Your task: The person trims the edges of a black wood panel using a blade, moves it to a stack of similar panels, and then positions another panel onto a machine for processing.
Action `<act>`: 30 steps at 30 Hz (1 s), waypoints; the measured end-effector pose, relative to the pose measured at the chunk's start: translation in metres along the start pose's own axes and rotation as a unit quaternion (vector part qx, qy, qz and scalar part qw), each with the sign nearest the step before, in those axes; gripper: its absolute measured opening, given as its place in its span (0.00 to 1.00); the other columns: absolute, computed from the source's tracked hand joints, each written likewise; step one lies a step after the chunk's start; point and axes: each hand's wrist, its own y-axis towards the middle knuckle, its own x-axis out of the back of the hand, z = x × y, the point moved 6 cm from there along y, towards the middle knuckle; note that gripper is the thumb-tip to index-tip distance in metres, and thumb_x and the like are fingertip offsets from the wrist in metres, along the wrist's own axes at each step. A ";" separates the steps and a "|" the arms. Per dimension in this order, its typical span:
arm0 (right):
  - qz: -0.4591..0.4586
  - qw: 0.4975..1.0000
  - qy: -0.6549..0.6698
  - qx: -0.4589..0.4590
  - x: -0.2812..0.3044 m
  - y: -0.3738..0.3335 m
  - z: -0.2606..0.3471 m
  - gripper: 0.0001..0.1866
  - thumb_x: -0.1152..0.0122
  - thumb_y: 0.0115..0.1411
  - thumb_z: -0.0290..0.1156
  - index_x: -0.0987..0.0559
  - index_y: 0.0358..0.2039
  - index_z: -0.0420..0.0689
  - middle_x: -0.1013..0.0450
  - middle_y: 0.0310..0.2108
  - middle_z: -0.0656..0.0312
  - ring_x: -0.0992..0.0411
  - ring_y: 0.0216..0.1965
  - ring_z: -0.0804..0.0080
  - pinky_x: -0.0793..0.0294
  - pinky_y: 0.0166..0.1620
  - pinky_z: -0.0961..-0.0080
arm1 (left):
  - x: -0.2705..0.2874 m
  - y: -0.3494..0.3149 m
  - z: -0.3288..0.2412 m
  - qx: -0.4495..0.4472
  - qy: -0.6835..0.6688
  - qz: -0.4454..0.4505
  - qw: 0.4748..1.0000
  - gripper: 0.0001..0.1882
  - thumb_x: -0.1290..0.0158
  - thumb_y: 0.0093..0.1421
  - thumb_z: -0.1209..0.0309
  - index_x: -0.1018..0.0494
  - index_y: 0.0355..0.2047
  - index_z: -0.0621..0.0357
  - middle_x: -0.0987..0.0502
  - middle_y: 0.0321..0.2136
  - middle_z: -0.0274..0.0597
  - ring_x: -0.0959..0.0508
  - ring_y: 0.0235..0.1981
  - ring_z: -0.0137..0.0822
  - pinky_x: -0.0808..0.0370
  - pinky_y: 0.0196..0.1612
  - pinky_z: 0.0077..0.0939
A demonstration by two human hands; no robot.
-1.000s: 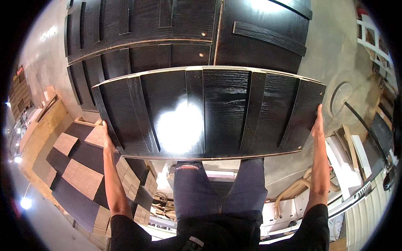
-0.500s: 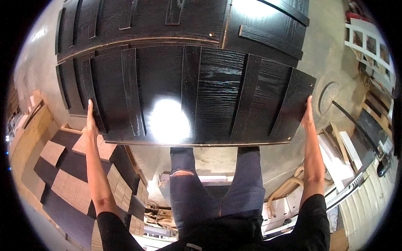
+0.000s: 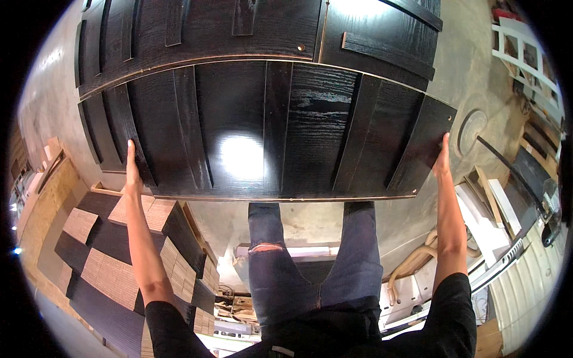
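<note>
A long black wooden panel [image 3: 233, 113] with raised cross strips spans the view in front of my legs. My left hand [image 3: 133, 167] grips it toward the left end, the thumb pointing away from me along a strip; the fingers are hidden below. At its right end my right hand [image 3: 442, 160] holds the edge, thumb up along the side and fingers mostly out of sight. The panel's far edge meets the near edge of another black stripped panel [image 3: 209, 30]. To the right of that lies a further black piece [image 3: 370, 45] with strips.
At lower left stands a stack of dark boards with light wood-grain blocks [image 3: 110, 277] on it, beside a wooden rail [image 3: 45, 197]. On the right are a round metal disc [image 3: 471, 132] on the concrete floor, a beige hose [image 3: 412, 262] and a white slatted frame [image 3: 525, 53].
The held panel has shifted slightly right and away from me, and its far edge now follows the other panel's near edge more closely. Both hands keep their hold.
</note>
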 end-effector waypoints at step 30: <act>-0.087 0.989 -0.107 0.056 0.020 -0.010 0.001 0.61 0.49 0.59 0.76 0.53 0.75 0.39 0.55 0.76 0.52 0.53 0.75 0.53 0.55 0.75 0.60 | -0.023 -0.050 -0.002 -0.135 0.130 0.056 0.981 0.54 0.42 0.63 0.41 0.49 0.72 0.70 0.43 0.70 0.58 0.44 0.72 0.44 0.48 0.72 0.33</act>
